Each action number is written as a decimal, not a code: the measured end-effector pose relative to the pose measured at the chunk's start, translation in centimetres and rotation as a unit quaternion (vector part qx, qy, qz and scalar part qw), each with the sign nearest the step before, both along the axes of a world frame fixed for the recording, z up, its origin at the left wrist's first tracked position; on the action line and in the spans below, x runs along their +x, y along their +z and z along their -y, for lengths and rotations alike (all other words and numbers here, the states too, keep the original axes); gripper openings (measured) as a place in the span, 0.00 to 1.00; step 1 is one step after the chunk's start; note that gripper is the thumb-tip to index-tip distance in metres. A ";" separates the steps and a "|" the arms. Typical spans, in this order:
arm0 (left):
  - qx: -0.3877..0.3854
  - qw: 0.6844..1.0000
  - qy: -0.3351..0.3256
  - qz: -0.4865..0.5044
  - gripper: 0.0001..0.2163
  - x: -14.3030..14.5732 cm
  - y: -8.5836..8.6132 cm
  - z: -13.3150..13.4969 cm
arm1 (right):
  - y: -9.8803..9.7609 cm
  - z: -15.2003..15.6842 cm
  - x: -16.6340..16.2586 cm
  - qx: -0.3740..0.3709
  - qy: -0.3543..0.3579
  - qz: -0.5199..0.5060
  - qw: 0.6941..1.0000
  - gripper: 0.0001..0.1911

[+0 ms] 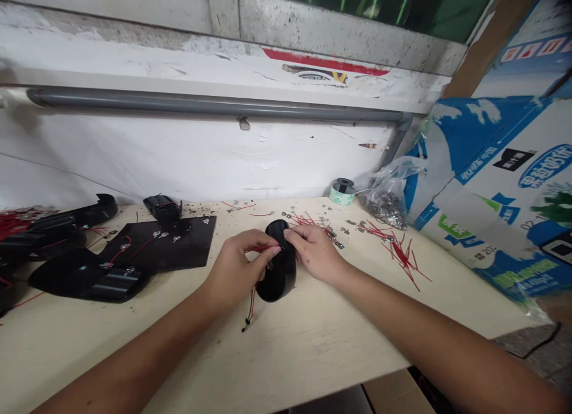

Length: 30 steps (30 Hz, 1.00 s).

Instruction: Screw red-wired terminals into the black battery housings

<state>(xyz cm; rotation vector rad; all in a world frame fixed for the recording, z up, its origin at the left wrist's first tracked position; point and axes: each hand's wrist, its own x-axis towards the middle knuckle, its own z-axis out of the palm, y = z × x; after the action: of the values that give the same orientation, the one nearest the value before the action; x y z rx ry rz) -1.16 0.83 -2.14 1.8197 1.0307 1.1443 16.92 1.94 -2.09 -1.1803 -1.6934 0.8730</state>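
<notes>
A black plastic housing (277, 282) with a rounded, hollow lower end stands between my hands at the middle of the table. My left hand (236, 266) pinches a thin red wire (263, 248) against the housing's inside. On the other side, my right hand (316, 253) grips the housing's upper right edge, thumb near the rim. Red and black leads (251, 310) hang out at the lower left of the housing. What lies right under the fingertips is too small to make out.
More black housings (89, 277) and a dark flat sheet (196, 241) lie at left. Loose red wires (404, 256) and small metal pieces are scattered at right. Behind them are a tape roll (342, 192), a clear bag of metal parts (386, 196) and a blue-white carton (500, 193).
</notes>
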 end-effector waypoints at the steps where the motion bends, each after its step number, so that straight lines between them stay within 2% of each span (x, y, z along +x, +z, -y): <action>1: -0.023 1.000 -0.006 0.017 0.07 0.1 0.0 0.0 | 0.0 0.0 0.0 0.000 0.002 -0.001 1.000 0.22; 7: -0.088 0.994 -0.023 0.066 0.08 0.4 -0.3 0.0 | -0.1 0.1 -0.2 -0.004 0.021 -0.013 1.000 0.22; 10: -0.109 0.991 -0.003 0.083 0.10 0.5 -0.2 0.0 | -0.1 0.1 -0.2 -0.012 0.027 -0.022 0.999 0.22; 14: -0.106 0.990 0.032 0.084 0.09 0.5 0.2 0.1 | -0.2 0.1 -0.1 -0.023 0.013 -0.022 0.999 0.23; 25: -0.049 0.998 0.012 0.037 0.10 0.5 -0.1 0.4 | -0.2 -0.1 -0.2 -0.019 0.009 -0.020 1.000 0.20; 30: -0.061 0.997 0.010 0.046 0.10 0.4 0.0 0.5 | -0.3 0.1 -0.4 -0.023 0.018 -0.039 0.999 0.20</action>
<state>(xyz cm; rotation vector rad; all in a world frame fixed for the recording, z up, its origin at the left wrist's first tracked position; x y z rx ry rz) -0.73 0.37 -2.13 1.6497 1.0437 1.1408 16.49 1.85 -2.41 -1.1361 -1.6430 0.9729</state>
